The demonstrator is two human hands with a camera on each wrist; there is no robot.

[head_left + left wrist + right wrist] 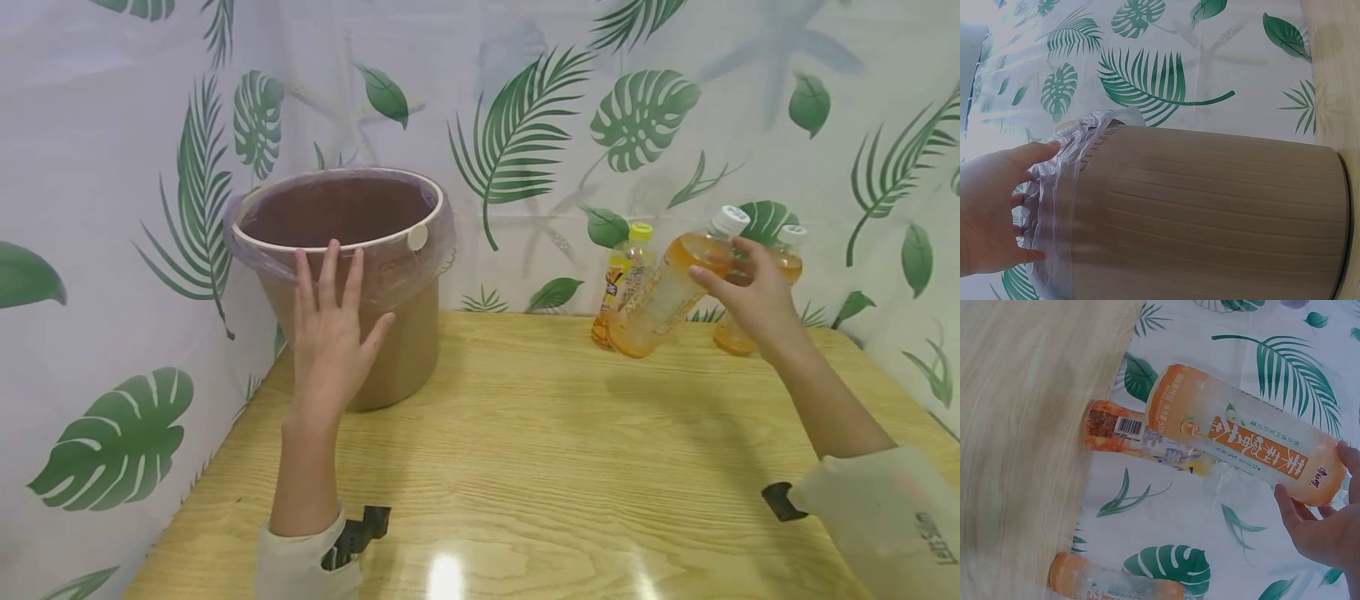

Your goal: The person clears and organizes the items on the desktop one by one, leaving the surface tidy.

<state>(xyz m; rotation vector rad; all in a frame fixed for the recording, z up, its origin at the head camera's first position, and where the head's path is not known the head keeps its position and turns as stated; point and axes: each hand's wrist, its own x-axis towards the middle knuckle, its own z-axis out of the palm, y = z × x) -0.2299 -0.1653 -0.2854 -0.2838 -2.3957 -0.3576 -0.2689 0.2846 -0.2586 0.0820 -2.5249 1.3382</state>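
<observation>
Okay so the bin (405, 354) near the tabletop's (525, 458) far left corner is brown, cream-rimmed, with a see-through lilac liner (431, 254). The tilted bottle (660, 292) is orange and whitish, white cap (731, 220); far-edge bottle (617, 275) behind it, yellow cap (641, 232). Yellowish woodgrain tabletop, white backdrop (420, 158), green leaf print.

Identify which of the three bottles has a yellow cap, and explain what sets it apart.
The yellow-capped bottle is the one nearest the bin; the tilted bottle in the right hand and the rightmost bottle have white caps.
</observation>
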